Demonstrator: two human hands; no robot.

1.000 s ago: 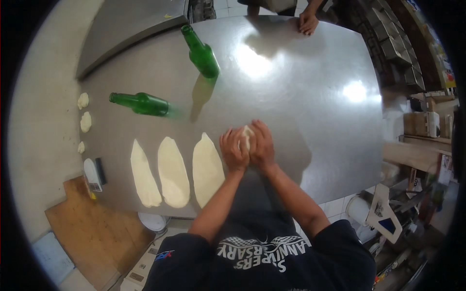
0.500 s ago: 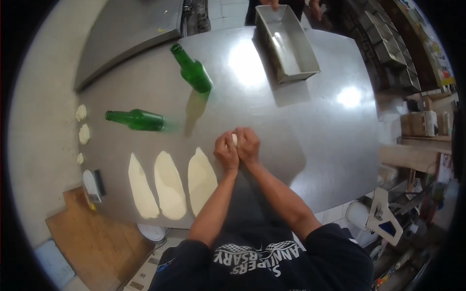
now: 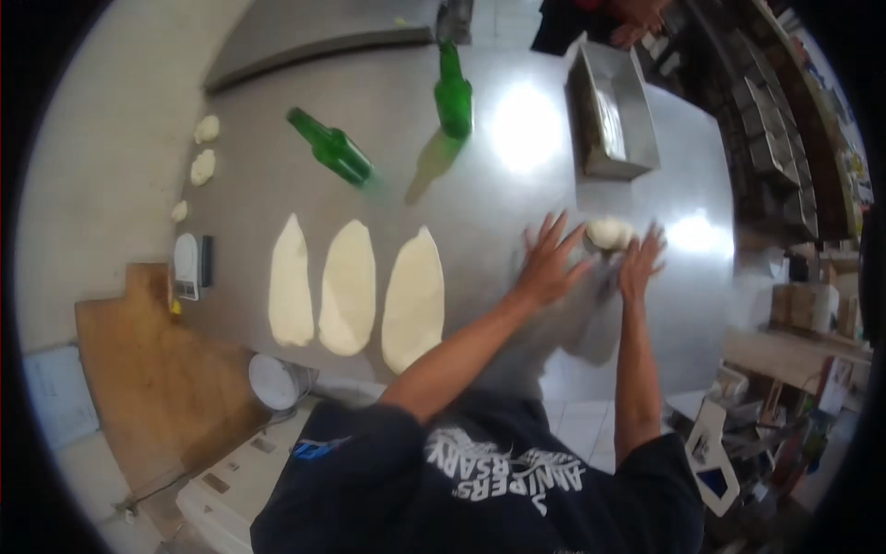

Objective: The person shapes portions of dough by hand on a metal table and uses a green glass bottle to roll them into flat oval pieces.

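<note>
A pale dough lump (image 3: 609,233) lies on the steel table toward the right, between my two hands. My left hand (image 3: 552,262) is at its left, open with fingers spread. To its right, my right hand (image 3: 640,262) is open too, fingertips close to the dough; whether they touch it I cannot tell. Three flattened, tapered dough sheets, a left one (image 3: 292,288), a middle one (image 3: 349,294) and a right one (image 3: 413,300), lie side by side left of my left forearm.
Two green bottles, one (image 3: 334,152) and another (image 3: 454,100), lie beyond the sheets. A metal loaf pan (image 3: 620,170) rests past my hands. Another person's hand (image 3: 632,30) shows behind it. Small dough pieces (image 3: 203,167) and a scale (image 3: 187,263) line the left edge.
My hands, earlier closed together around dough, are now apart and open, farther right, with the lump on the table. The other person's hand has left the pan. The whole view has shifted.
</note>
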